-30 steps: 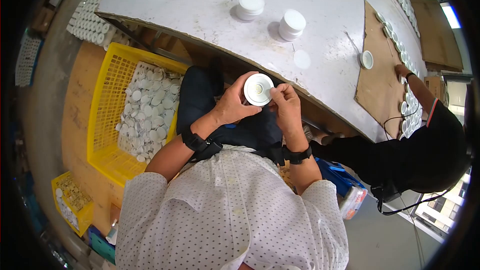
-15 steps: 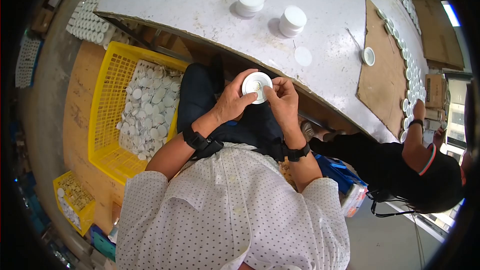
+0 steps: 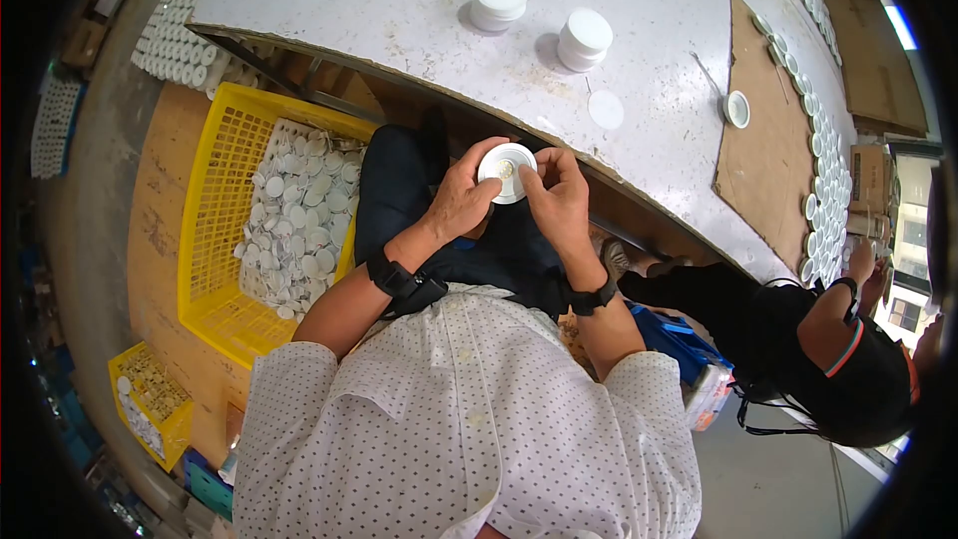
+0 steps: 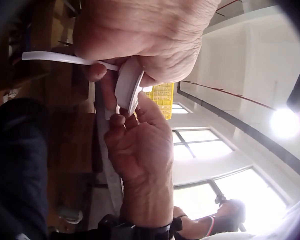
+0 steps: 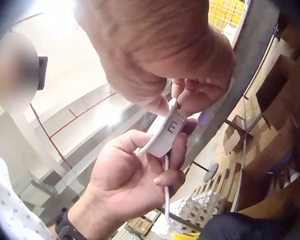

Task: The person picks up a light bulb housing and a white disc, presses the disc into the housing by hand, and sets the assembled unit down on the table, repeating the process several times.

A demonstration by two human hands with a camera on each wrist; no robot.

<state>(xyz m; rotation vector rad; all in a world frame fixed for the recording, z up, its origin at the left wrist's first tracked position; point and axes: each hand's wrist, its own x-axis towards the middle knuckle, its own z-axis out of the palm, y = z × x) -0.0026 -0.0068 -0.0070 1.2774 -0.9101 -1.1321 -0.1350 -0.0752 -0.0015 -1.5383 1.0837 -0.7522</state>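
Thumbs (image 3: 533, 186) have moved onto face of white fitting (image 3: 507, 170).
Fitting between hands: left grip (image 3: 459, 198) curled round its left side, right grip (image 3: 561, 202) pinching its right rim.

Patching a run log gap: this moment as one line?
left hand: grips white light fitting | right hand: pinches its rim | white cord: runs from fitting | yellow crate: holds white discs

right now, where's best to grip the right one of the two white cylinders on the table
Probably round the side wall, coming from above: the right cylinder stands upright, apart from the left one, its flat top showing no handle.
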